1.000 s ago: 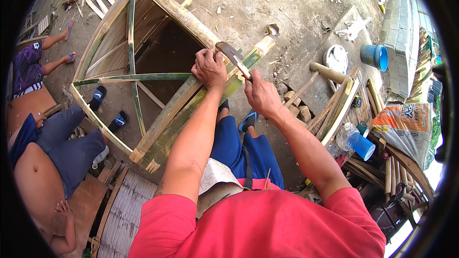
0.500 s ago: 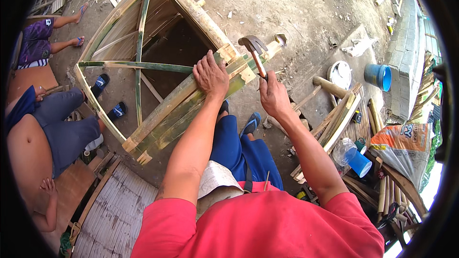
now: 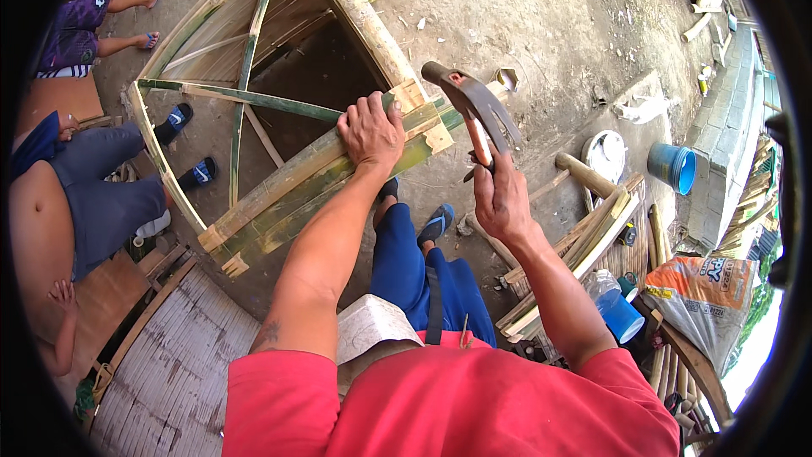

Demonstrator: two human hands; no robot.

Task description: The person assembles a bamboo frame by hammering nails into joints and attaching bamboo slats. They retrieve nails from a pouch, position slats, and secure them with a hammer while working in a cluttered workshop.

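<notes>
A claw hammer [image 3: 475, 101] is gripped in my right hand [image 3: 505, 203], its head raised beyond my fingers and above the end of the bamboo frame. Something small and dark juts out beside that hand; I cannot make out what. My left hand [image 3: 370, 137] lies over the bamboo pole [image 3: 288, 178] at the frame's near side, its fingers curled round it. Split green bamboo [image 3: 338, 195] runs alongside that pole. Pale cut ends [image 3: 438, 135] show just right of my left hand, under the hammer. Curved bamboo ribs [image 3: 245, 101] form the rest of the frame.
A person [image 3: 46, 211] sits at the left, and another person's legs [image 3: 127, 44] show behind. Bamboo strips [image 3: 584, 245], a blue bucket [image 3: 672, 167], a white pail [image 3: 604, 152] and an orange-and-white sack [image 3: 706, 296] stand or lie at the right. A woven bamboo panel [image 3: 182, 364] is at lower left.
My right hand has lifted the hammer, its head now larger and closer in view. My left hand stays on the bamboo pole. The whole view has shifted slightly.
</notes>
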